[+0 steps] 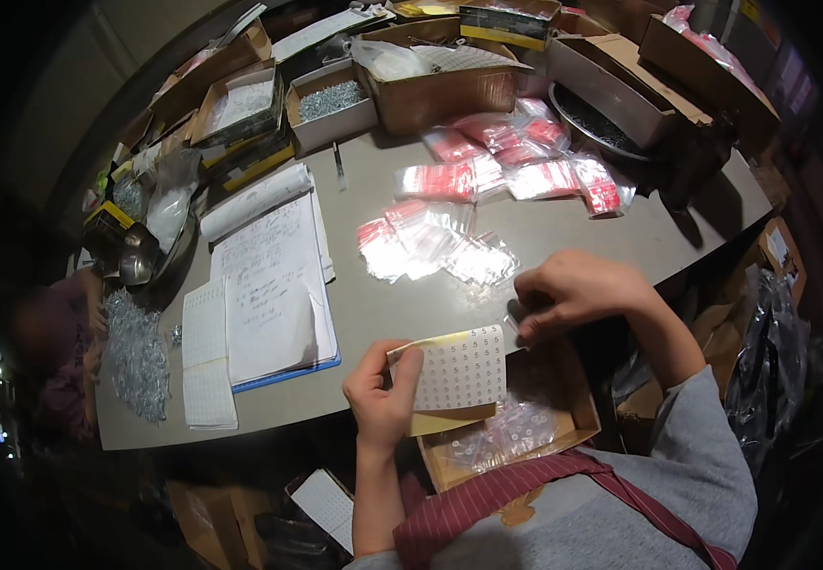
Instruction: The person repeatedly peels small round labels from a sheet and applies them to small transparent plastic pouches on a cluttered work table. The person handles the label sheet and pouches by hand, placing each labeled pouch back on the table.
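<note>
My left hand (383, 391) grips a sheet of round stickers (461, 369), its thumb on the front and its fingers behind. Small printed marks run in rows over the white face, and a yellowish backing shows below. Just right of the sheet, my right hand (573, 293) is closed in a pinch; a small pale bit shows at its fingertips, too small to name. Under the sheet, near my lap, an open cardboard box (578, 388) holds clear plastic bags (507, 439) with small white rings. Beyond my hands lie several piled clear zip bags (421, 237) with red markings.
A blue clipboard (333, 359) with handwritten papers (269, 275) and another sheet of printed rows (206, 361) lie left. A heap of screws (136, 356) sits near another person (55, 351). Boxes of metal parts (331, 100) and a round dark tray (597, 128) line the back.
</note>
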{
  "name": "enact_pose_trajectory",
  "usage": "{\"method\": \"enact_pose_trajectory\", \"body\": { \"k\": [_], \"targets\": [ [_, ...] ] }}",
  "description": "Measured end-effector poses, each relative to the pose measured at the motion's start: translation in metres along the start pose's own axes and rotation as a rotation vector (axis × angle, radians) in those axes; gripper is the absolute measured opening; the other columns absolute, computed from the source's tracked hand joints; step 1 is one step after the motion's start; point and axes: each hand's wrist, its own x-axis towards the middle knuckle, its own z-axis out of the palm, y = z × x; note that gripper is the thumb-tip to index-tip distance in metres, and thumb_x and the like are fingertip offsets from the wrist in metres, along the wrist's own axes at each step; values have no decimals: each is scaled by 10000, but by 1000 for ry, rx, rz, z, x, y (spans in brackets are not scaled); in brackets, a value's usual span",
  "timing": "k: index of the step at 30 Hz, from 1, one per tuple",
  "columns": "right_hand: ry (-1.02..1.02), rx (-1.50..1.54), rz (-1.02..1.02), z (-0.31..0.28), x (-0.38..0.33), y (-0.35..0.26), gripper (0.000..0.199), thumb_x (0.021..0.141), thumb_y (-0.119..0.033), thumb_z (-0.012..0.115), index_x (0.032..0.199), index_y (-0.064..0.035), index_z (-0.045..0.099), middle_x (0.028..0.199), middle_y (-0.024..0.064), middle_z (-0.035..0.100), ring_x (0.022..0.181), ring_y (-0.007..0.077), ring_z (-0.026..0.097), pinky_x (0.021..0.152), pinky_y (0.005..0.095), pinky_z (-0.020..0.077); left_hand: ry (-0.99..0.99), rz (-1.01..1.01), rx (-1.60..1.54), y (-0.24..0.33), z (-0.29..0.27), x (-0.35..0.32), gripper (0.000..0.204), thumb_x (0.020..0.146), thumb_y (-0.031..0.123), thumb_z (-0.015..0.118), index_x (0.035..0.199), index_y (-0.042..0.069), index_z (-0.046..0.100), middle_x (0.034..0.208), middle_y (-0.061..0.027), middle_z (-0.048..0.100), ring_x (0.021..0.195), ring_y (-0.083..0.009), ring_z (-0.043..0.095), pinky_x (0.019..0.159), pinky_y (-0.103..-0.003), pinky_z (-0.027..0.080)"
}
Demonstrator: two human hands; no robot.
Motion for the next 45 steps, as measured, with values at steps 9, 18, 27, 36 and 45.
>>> {"method": "enact_pose_trajectory", "body": {
  "k": [9,18,27,36,45],
  "targets": [
    [288,135,-360,54,19,-20,601,692,-97,746,1250,-44,528,1200,189,578,1155,417,554,962,487,485,6,-10,48,6,3,1,124,930,72,694,958,-49,687,800,-55,718,731,-71,615,658,-236,495],
    [555,-196,-440,66,21,-38,418,686,-138,727,1081,-68,610,996,100,567,988,323,584,876,434,498,39,-33,156,6,5,3,127,930,90,694,954,-35,689,777,-81,723,702,-74,622,632,-253,498],
    [501,269,-259,15,40,5,159,862,-108,695,980,-17,640,882,132,633,829,269,640,745,387,505,93,-25,186,3,7,3,144,937,105,689,951,-39,691,754,-73,710,658,-71,585,598,-254,471],
    [263,-38,80,-4,62,41,377,872,-281,742,1055,27,625,907,215,677,839,374,661,763,438,509,144,7,157,-1,7,4,130,930,92,700,955,-36,692,731,-29,678,615,-45,496,552,-230,406],
    [-35,86,-73,-4,14,4,434,853,-400,781,1041,-36,640,876,143,693,813,310,678,723,407,513,111,-2,55,1,5,2,108,925,61,693,940,-46,677,743,-14,661,667,-37,539,584,-207,422]
  ]
}}
